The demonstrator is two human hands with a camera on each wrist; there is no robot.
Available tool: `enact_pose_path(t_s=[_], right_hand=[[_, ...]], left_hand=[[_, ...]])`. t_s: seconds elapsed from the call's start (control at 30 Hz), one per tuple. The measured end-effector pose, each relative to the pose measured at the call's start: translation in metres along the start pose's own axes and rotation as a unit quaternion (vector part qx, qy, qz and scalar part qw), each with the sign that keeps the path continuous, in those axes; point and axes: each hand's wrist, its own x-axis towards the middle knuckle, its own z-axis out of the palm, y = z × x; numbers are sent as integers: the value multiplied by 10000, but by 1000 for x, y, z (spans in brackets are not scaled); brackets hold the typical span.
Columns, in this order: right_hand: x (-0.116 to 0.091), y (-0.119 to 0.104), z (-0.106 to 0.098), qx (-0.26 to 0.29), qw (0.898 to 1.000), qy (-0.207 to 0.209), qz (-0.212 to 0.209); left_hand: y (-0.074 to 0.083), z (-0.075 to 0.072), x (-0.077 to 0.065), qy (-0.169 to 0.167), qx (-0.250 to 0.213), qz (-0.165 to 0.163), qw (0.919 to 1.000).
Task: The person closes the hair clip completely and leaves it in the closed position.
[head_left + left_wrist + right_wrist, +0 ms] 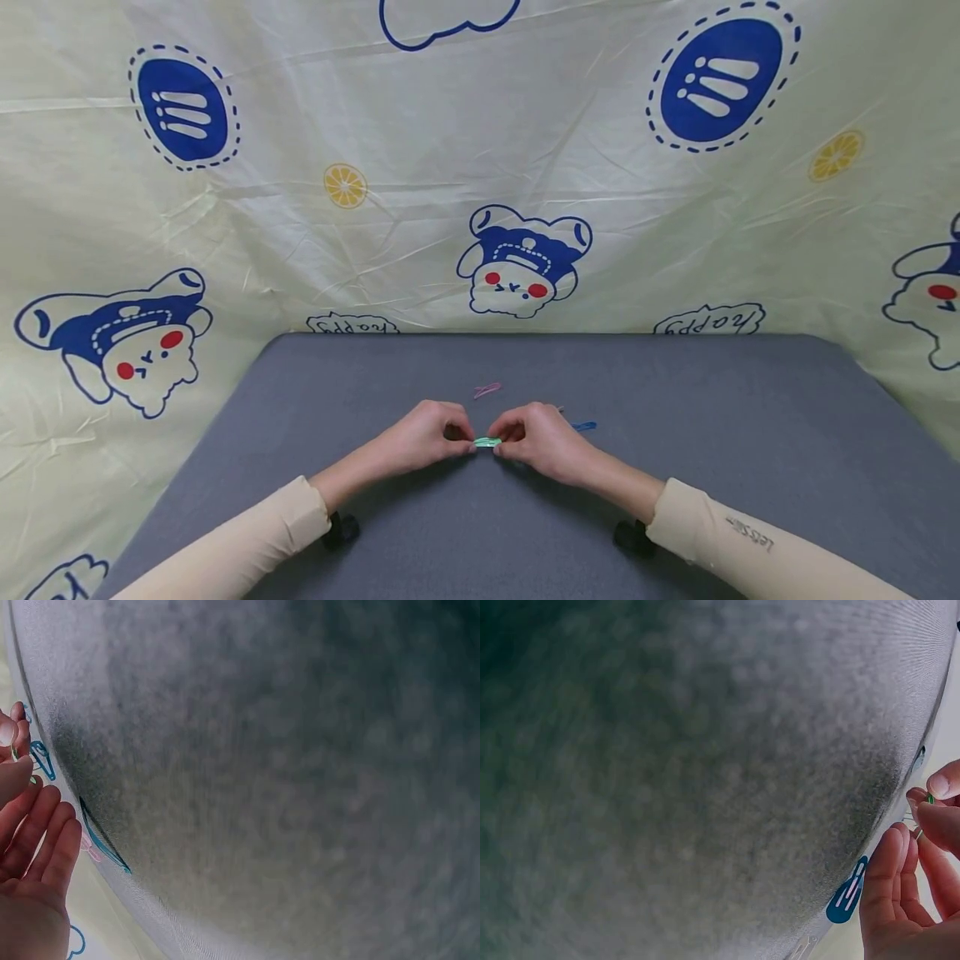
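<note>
Between my two hands, a small green hair clip (pixel 487 442) is held level just above the table. My left hand (pixel 437 433) pinches its left end with thumb and forefinger; my right hand (pixel 543 440) pinches the right end the same way. In the right wrist view, the fingers cover most of the clip, and only slivers of green show. Beside my right hand lies a blue snap hair clip (pixel 583 426), its slots plain in the right wrist view (pixel 847 891). Beyond both hands is a thin pink clip-like piece (pixel 486 389).
The grey table (pixel 360 375) reaches back to a patterned cloth (pixel 420 250) hanging behind it. A slim teal looped piece (pixel 105 844) lies near the left hand in the left wrist view. Dark wrist devices (pixel 341 532) sit under both sleeves.
</note>
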Motion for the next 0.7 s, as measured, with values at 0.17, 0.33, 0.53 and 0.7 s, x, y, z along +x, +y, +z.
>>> enact_pose_path(t_s=[0.17,0.33,0.53,0.7], right_hand=[[1,0,1,-75,10000,-5,-54],[2,2,1,-135,9999,-46,-89],[4,5,1,-367,9992,-96,-125],[7,8,2,-486,9986,-121,-161]], left_hand=[[-1,0,1,-100,115,26,9999],[-2,0,3,-271,216,-3,9994],[-3,1,7,-352,414,103,9985],[-3,2,10,-381,529,129,9978]])
